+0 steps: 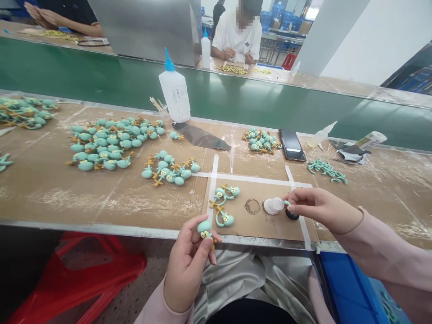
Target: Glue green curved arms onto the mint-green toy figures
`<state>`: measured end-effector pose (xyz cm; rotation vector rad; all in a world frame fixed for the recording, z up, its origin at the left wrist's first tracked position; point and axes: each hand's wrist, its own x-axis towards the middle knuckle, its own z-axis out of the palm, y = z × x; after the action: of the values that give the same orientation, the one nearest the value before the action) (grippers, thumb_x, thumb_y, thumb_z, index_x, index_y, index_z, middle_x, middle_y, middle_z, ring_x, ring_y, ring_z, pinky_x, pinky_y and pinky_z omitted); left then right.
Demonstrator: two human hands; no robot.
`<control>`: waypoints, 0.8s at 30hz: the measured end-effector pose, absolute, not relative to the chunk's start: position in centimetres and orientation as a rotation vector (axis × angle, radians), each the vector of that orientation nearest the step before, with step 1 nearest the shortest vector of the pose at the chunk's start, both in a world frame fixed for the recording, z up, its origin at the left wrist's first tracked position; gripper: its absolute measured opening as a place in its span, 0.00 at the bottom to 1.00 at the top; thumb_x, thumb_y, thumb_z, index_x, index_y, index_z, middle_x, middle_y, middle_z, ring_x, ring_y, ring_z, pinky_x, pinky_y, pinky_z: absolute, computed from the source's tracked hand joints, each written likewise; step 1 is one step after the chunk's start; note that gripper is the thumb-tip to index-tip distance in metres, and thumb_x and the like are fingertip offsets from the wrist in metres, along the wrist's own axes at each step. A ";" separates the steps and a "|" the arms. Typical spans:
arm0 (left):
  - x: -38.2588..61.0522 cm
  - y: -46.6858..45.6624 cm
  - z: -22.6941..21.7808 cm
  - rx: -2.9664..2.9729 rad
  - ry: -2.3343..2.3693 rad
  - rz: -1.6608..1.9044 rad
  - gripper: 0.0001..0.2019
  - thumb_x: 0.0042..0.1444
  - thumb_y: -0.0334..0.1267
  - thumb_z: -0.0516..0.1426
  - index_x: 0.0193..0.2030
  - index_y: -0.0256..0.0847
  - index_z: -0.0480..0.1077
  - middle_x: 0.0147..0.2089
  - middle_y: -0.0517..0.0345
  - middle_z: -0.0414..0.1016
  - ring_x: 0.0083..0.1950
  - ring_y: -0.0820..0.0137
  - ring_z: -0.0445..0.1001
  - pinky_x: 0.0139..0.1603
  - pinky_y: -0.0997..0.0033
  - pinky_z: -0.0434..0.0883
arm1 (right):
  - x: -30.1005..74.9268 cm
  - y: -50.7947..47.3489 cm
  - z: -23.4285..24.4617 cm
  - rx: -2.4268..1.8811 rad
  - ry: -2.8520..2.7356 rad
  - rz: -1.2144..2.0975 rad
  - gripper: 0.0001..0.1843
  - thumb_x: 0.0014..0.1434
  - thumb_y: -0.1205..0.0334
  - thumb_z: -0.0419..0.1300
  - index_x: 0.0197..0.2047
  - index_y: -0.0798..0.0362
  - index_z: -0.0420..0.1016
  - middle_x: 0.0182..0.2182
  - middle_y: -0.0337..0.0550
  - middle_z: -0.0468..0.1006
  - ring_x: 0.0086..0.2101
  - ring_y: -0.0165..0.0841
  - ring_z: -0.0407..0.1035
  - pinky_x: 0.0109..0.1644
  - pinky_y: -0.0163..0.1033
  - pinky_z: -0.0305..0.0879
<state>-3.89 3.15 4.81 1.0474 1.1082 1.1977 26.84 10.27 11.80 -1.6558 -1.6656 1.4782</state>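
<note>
Head view: left hand (186, 265) closed around a teal clay figure (204, 227) with yellow limbs, held just past the bench edge. Right hand (324, 209) pinched narrow on a thin teal clay strand (286, 203), fingers just beside a translucent plastic cap (272, 205) and a black round object (292, 216). Cap lies on a cardboard mat (263, 229) bounded by white tape (249, 179), with a coiled wire ring (252, 206) and two more figures (224, 219). Farther off: heaped figures (108, 144), a white squeeze bottle (174, 96) with blue nozzle, a smartphone (292, 145).
</note>
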 end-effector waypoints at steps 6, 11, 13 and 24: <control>-3.6 2.7 5.2 0.955 1.093 1.186 0.14 0.61 0.41 0.56 0.53 0.44 0.62 0.34 0.58 0.76 0.22 0.76 0.69 0.25 0.76 0.69 | 27.2 10.2 11.2 -1.647 -1.689 1.465 0.21 0.49 0.44 0.67 0.24 0.53 0.70 0.34 0.48 0.78 0.37 0.43 0.71 0.39 0.43 0.67; -3.1 2.3 5.3 0.832 1.049 1.206 0.14 0.60 0.43 0.57 0.51 0.45 0.64 0.34 0.57 0.76 0.21 0.78 0.68 0.23 0.78 0.65 | 27.7 9.6 11.3 -1.617 -1.684 1.416 0.22 0.52 0.40 0.65 0.27 0.53 0.75 0.37 0.51 0.78 0.49 0.51 0.68 0.49 0.47 0.66; -3.3 2.4 5.4 0.757 1.004 1.212 0.15 0.60 0.44 0.57 0.51 0.45 0.65 0.33 0.57 0.76 0.20 0.79 0.66 0.21 0.79 0.62 | 28.1 9.0 11.7 -1.622 -1.659 1.374 0.22 0.53 0.40 0.64 0.27 0.52 0.75 0.37 0.52 0.78 0.54 0.54 0.64 0.54 0.49 0.64; -4.4 3.3 6.2 0.582 1.015 1.340 0.14 0.59 0.46 0.58 0.49 0.46 0.65 0.28 0.60 0.73 0.20 0.80 0.59 0.22 0.81 0.57 | 28.8 6.3 10.6 -1.681 -1.355 1.295 0.15 0.53 0.39 0.62 0.33 0.41 0.79 0.46 0.52 0.77 0.54 0.53 0.66 0.58 0.47 0.64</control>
<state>-4.36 3.34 6.22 0.5817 1.0151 1.3401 28.77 6.31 10.55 -1.6808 -1.3550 1.2948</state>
